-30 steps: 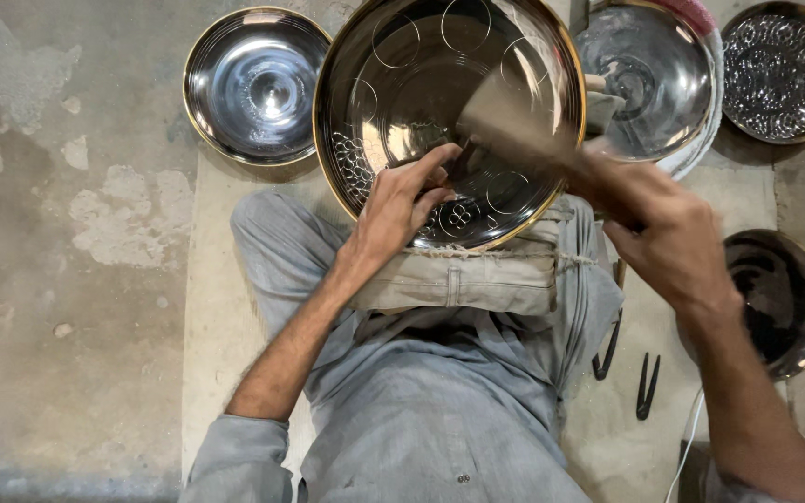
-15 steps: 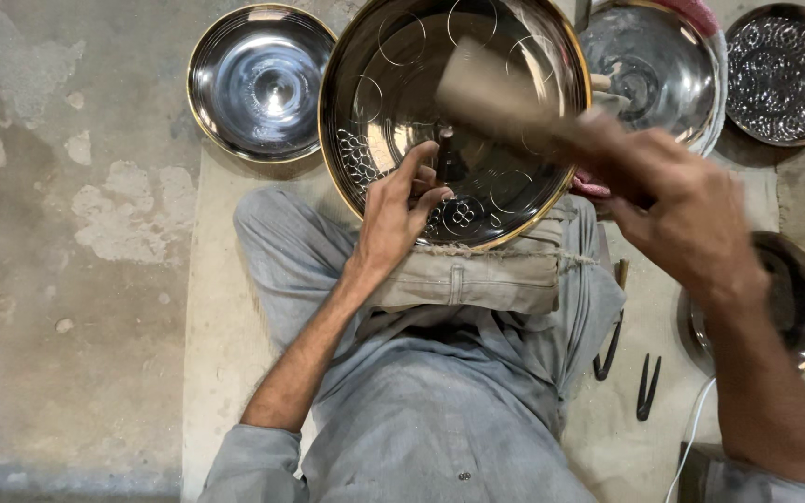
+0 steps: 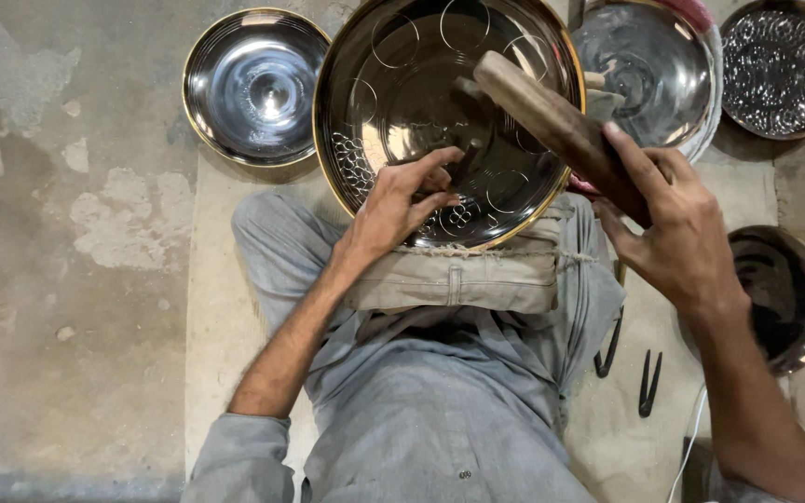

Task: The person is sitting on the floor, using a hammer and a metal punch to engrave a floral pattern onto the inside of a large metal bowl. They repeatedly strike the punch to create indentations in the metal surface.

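Observation:
A large shiny metal plate (image 3: 393, 84) with a gold rim and engraved circles rests on a padded cloth roll (image 3: 458, 275) across my lap. My left hand (image 3: 393, 205) pinches a small dark punch (image 3: 463, 163) upright against the plate's near side, beside a patch of stamped dots. A wooden mallet (image 3: 552, 121) is gripped in my right hand (image 3: 673, 233), which is raised over the plate's right side, with the mallet head pointing toward the punch.
A smaller steel bowl (image 3: 255, 86) sits at the left on the concrete floor. Another steel plate (image 3: 645, 74) and a patterned plate (image 3: 780, 65) lie at the upper right. A dark bowl (image 3: 784, 293) and black metal tools (image 3: 649, 382) lie to my right.
My right hand has lifted the mallet up and back from the punch. The left hand stays on the punch at the plate's near side.

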